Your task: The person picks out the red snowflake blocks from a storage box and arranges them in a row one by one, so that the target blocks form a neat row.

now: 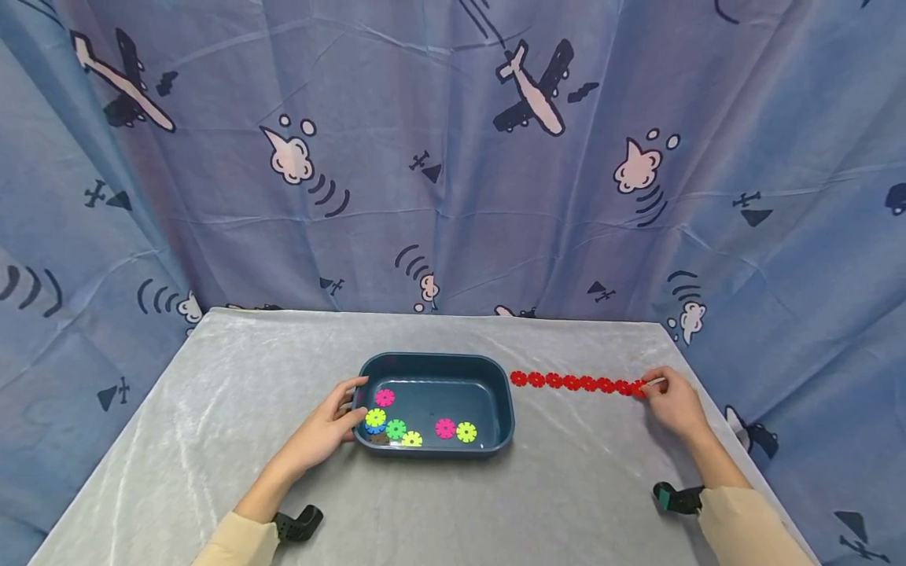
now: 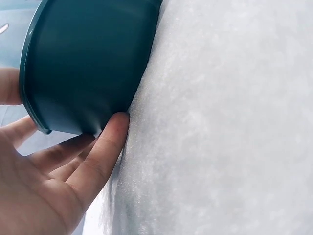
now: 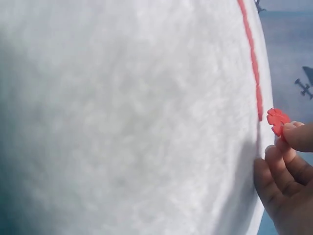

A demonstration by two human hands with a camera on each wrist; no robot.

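Observation:
My left hand (image 1: 325, 424) holds the left end of a dark teal plastic tray (image 1: 453, 453). In the left wrist view, several fingers (image 2: 105, 152) lie against the outer wall of the tray (image 2: 88, 63), and another digit meets its rim. At the right, my right hand (image 1: 674, 402) pinches a red notched snowflake disc (image 3: 277, 121) between thumb and fingertips. That disc is raised just above the near end of a row of red snowflake discs (image 1: 571, 383) lying on the cloth. The row runs from beside the tray to my right hand.
Loose snowflake discs lie inside the tray: a pink one (image 1: 445, 428), a green one (image 1: 396, 428), yellow ones (image 1: 466, 432), a blue and a brown one. Grey-white cloth (image 1: 566, 495) covers the table. A blue airplane-print curtain (image 1: 439, 196) hangs behind and at both sides.

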